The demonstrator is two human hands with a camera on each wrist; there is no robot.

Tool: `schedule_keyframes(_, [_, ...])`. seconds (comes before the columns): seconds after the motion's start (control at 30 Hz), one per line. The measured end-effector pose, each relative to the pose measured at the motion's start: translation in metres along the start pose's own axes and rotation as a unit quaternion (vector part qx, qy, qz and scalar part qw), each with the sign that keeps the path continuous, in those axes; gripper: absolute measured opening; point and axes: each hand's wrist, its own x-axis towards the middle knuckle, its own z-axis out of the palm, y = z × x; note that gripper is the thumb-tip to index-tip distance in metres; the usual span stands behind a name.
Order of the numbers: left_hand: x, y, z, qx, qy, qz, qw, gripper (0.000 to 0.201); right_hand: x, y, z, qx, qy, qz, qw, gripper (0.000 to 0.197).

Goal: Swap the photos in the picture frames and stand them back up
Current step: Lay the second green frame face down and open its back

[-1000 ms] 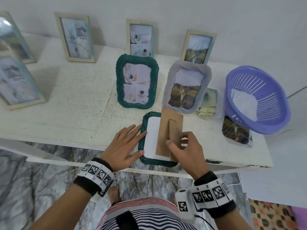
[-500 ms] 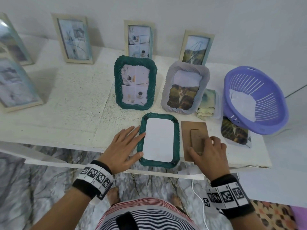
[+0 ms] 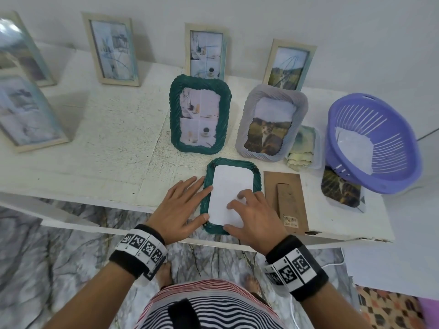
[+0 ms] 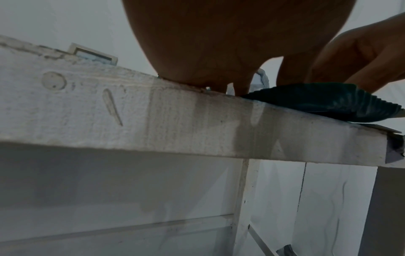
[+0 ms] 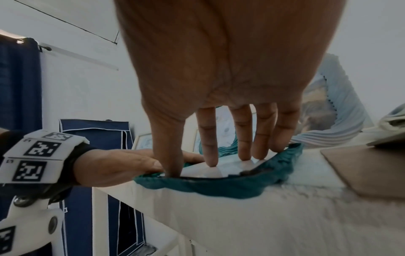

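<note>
A small green wicker frame (image 3: 257, 178) (image 5: 219, 187) (image 4: 328, 102) lies face down at the table's front edge, the white back of its photo (image 3: 231, 186) (image 5: 221, 167) showing. My left hand (image 3: 183, 205) (image 5: 122, 164) (image 4: 219, 52) rests flat against the frame's left rim, fingers straight. The fingertips of my right hand (image 3: 249, 212) (image 5: 225, 121) touch the white photo back, thumb at the lower rim. The brown cardboard backing (image 3: 285, 200) (image 5: 368, 168) with its stand lies flat just right of the frame. A loose cat photo (image 3: 342, 189) lies further right.
A larger green frame (image 3: 200, 117) and a grey frame with a cat picture (image 3: 272, 122) (image 5: 333, 112) stand behind. A purple basket (image 3: 373, 143) sits at the right, over the loose photo's corner. Several wooden frames line the wall. A folded cloth in a clear box (image 3: 304, 148) lies beside the grey frame.
My right hand lifted the cardboard backing off the green frame, laid it flat to the right, let go, and came back onto the white photo back. The left hand stayed put.
</note>
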Motion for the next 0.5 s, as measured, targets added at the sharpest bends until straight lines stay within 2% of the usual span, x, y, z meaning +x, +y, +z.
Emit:
schedule_keyframes(0.23, [0.0,-0.001,-0.001,-0.022,0.004,-0.006,1.0,0.069,-0.005,-0.003,0.006,-0.026,0.023,-0.002,0.999,0.039])
schedule_keyframes(0.5, [0.002,0.003,-0.004,-0.022,0.0,-0.019,1.0,0.085,-0.011,-0.002,0.003,-0.005,0.041,-0.021,0.999,0.035])
